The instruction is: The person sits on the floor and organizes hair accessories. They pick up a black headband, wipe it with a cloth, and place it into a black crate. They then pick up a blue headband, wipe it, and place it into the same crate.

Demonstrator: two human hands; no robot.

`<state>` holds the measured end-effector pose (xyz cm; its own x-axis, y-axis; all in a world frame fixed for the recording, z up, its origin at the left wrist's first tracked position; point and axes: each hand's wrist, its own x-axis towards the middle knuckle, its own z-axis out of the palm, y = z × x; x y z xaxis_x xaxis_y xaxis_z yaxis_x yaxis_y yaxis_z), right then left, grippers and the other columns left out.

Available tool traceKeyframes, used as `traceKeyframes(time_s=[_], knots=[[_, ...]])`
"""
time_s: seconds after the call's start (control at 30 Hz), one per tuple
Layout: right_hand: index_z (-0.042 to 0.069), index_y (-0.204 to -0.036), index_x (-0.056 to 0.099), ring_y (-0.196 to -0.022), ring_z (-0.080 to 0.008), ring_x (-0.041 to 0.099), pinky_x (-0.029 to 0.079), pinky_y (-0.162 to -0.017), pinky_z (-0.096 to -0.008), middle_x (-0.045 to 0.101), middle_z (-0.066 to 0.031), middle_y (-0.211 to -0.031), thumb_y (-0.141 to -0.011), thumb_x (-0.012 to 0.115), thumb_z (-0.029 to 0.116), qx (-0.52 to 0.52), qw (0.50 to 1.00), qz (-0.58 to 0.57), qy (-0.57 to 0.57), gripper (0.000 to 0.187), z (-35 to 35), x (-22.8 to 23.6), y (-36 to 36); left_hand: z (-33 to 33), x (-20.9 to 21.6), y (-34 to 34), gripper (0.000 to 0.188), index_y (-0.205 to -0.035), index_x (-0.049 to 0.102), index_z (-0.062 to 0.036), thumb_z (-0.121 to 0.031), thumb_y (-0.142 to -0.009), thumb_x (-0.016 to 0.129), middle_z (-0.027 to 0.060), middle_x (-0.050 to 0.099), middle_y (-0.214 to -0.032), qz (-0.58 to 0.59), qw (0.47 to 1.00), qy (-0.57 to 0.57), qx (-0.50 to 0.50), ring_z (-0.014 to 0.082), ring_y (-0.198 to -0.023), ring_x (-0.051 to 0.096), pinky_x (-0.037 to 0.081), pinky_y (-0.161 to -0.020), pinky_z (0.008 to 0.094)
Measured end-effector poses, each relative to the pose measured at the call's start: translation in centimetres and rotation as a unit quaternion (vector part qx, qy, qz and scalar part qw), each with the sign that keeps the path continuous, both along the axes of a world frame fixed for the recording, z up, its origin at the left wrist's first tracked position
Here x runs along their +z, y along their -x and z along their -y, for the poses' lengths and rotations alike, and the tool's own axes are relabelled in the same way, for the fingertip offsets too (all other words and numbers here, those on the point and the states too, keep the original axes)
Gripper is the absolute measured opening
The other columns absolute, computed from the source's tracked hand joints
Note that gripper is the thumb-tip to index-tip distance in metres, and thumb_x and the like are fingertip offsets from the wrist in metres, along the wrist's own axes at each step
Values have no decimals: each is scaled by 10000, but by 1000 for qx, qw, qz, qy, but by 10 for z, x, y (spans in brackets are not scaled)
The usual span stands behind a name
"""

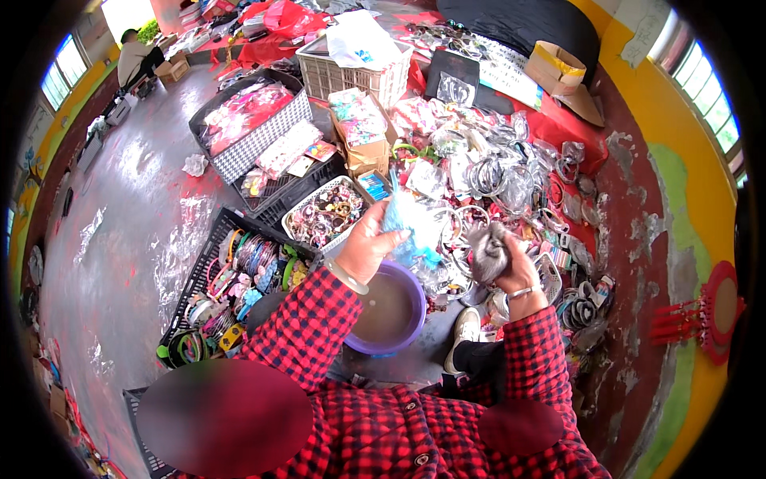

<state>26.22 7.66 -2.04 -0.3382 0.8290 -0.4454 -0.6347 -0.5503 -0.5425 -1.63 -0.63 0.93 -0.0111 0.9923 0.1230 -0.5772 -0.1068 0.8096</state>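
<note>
My left hand (pixel 369 249) is raised over the far side of a purple basin (pixel 420 307) that holds murky liquid. Its thumb and fingers close on a light blue, wispy, partly see-through thing (pixel 405 222), whose exact kind I cannot make out. To the right, my right hand (pixel 517 270) grips a grey furry piece (pixel 487 254). Beyond both hands spreads a heap of hair bands (pixel 488 176) and small accessories, many in clear plastic bags. A white basket (pixel 319 214) of small colourful trinkets stands just beyond my left wrist.
At left, a black crate (pixel 190 299) holds colourful headbands. Farther back are a grey-and-white basket (pixel 231 164) of packaged goods, a cardboard box (pixel 369 148) and a large beige crate (pixel 351 77). A person (pixel 134 60) sits far left. A wall (pixel 662 199) runs along the right.
</note>
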Motion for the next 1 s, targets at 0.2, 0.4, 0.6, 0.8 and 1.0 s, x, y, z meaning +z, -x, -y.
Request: traceKeyframes(time_s=[0.2,0.4,0.6,0.8,1.0], knots=[[20,-1122,537,-950,-231,581,474,-850,-373,596,-111,-1061,-927,440,256,-20,990,-49,-129,321,4,23,2,3,-7,-11,418,-1167,464,-7,39,-761,551,101,568,-1053,-369,922,-121,7,177,-986,553,419,-845,276],[20,-1189,481,-1046,-254,531,415,-931,-396,547,-132,-1149,-903,481,335,61,988,-96,-106,425,29,40,22,2,1,-19,393,-1089,519,-31,22,-705,581,132,604,-975,-456,880,-127,-33,260,-915,590,437,-813,336],[30,-1195,460,-980,-176,564,461,-846,-333,572,-79,-1095,-848,546,91,111,979,-83,-147,363,48,40,49,0,-13,-21,380,-1058,540,-52,-34,-679,556,169,596,-971,-617,757,-211,-43,343,-884,555,412,-810,412],[59,-1060,506,-887,-176,586,479,-775,-300,592,-68,-1002,-750,554,-94,95,985,-18,-144,349,50,26,58,4,-12,-31,261,-938,542,-24,-123,-698,565,183,593,-867,-623,741,-252,4,336,-872,547,396,-775,416],[84,-1026,502,-852,-164,580,475,-745,-282,584,-65,-976,-739,568,-100,65,990,7,-127,347,56,30,68,6,-20,-37,170,-806,550,-12,-140,-697,574,169,585,-798,-634,750,-190,-2,354,-815,542,410,-775,439]])
